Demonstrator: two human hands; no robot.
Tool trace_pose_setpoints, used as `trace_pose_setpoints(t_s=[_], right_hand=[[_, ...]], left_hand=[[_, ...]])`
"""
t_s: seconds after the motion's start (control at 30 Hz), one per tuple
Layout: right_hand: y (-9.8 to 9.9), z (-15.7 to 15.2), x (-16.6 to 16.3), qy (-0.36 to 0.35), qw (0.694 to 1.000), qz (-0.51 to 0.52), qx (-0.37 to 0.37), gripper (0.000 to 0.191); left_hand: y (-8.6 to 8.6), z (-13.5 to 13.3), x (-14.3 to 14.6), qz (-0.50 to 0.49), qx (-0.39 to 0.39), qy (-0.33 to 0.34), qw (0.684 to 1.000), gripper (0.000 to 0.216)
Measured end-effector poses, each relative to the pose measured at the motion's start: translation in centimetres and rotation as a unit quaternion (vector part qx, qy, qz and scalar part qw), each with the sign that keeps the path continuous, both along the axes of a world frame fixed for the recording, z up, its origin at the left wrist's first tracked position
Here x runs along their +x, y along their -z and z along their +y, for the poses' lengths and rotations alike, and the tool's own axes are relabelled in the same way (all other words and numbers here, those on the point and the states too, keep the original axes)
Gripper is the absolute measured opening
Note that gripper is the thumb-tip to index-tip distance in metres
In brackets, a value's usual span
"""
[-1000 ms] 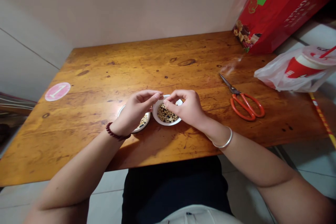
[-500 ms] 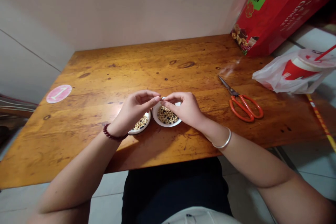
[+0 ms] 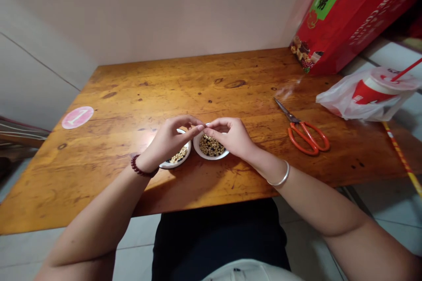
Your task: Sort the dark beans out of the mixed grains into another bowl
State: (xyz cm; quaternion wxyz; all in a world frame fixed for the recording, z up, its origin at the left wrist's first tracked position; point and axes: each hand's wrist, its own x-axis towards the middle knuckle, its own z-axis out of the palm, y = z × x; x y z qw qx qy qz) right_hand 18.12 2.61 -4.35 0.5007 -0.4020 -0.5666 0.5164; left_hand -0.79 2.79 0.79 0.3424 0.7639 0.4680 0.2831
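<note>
While both hands meet above the two dishes, the findings read as follows.

Left hand (image 3: 171, 138): curled, thumb and forefinger pinched together; what they pinch is too small to tell. It hovers over the left dish, hiding part of it. A dark red bead bracelet (image 3: 140, 170) sits on the wrist.

Right hand (image 3: 231, 136): curled, thumb and forefinger pinched, fingertips touching those of the left hand just above the far rim of the right dish. A plain silver bangle (image 3: 280, 178) sits on the wrist.

Left dish (image 3: 180, 160): small, round, white, shallow; holds a thin layer of pale beans with a few dark ones.

Right dish (image 3: 211, 154): same make, just beside the left dish, rims nearly touching; fuller, with mixed pale and black beans (image 3: 211, 145).

Desk (image 3: 231, 79): varnished wood, orange-brown, knotted and scuffed; dishes near its front edge.

Scissors (image 3: 305, 131): steel blades, orange loop handles, lying flat well to the right of the hands.

Sticker (image 3: 77, 117): pink oval marked 1, far left.

Red box (image 3: 349, 13): glossy card, at the far right corner.

Bagged cup (image 3: 369, 94): red cup in a clear plastic bag, right edge.
</note>
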Motion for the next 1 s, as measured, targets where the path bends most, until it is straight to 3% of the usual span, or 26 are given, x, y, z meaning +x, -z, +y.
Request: trace_pose_setpoints(t_s=[0.27,0.57,0.67,0.77,0.83,0.9,1.0], right_hand=[[0.3,0.0,0.1,0.013,0.995,-0.086,0.046,0.02],[0.2,0.0,0.2,0.003,0.994,-0.094,0.058,0.012],[0.1,0.0,0.1,0.027,0.991,-0.113,0.068,0.012],[0.2,-0.1,0.1,0.042,0.991,-0.113,0.053,0.014],[0.3,-0.1,0.1,0.05,0.992,-0.105,0.046,0.016],[0.3,-0.1,0.0,0.057,0.992,-0.099,0.048,0.014],[0.3,-0.1,0.0,0.065,0.991,-0.099,0.054,0.013]], left_hand=[[0.0,-0.3,0.2,0.095,0.145,0.003,0.985,0.024],[-0.2,-0.5,0.3,0.098,0.191,0.01,0.977,0.022],[-1.3,-0.6,-0.7,0.159,0.186,-0.035,0.969,0.023],[-2.7,-0.5,-2.3,0.351,0.144,-0.085,0.922,0.018],[-3.1,-0.3,-3.2,0.462,0.087,-0.065,0.88,0.018],[-2.8,-0.2,-3.7,0.522,0.051,-0.021,0.851,0.024],[-1.8,-0.2,-3.4,0.544,0.045,0.023,0.838,0.029]])
